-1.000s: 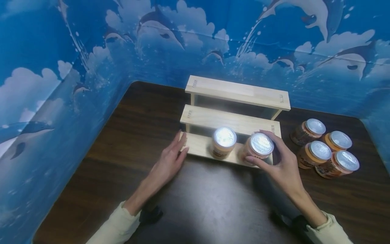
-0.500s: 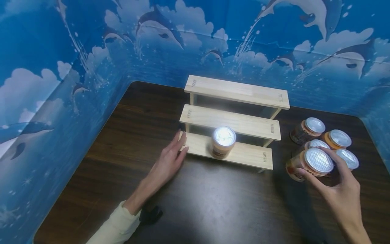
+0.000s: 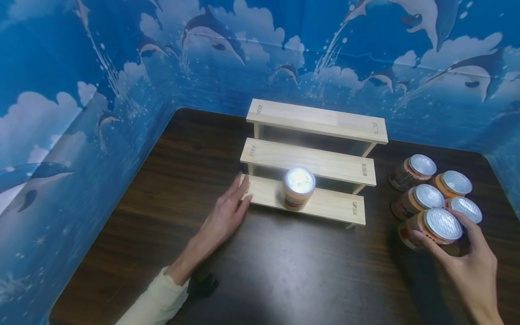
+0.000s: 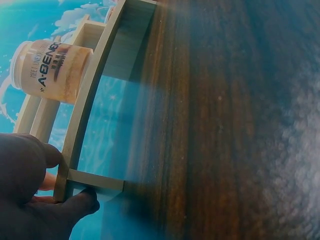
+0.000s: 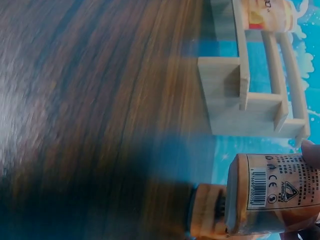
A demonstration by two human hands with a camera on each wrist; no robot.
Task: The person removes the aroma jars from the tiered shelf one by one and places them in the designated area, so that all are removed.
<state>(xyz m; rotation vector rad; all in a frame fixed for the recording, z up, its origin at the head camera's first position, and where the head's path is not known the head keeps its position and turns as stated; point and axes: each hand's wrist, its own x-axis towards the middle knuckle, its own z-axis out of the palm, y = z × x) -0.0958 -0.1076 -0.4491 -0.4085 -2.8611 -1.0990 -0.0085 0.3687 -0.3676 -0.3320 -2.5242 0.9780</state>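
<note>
A three-step wooden shelf (image 3: pixel 308 158) stands on the dark table. My left hand (image 3: pixel 223 212) grips the left end of its bottom step, thumb and fingers on either side of the board in the left wrist view. On that step sits an upright jar (image 3: pixel 298 189) with a shiny silvery top and lettering on its side. My right hand (image 3: pixel 467 257) holds a similar labelled jar (image 3: pixel 443 224) at the front of a jar group. A barcode shows on this held jar (image 5: pixel 280 185) in the right wrist view, where its base seems off the table.
Several more silvery-topped jars (image 3: pixel 422 165) cluster right of the shelf, close against the held one. Dark wood tabletop (image 3: pixel 308 266) lies in front of the shelf. A blue dolphin-print cloth (image 3: pixel 243 58) hangs behind and along the sides.
My right hand has carried its jar from the right part of the bottom step over to the jar group, lately a little further right and nearer. My left hand keeps its place.
</note>
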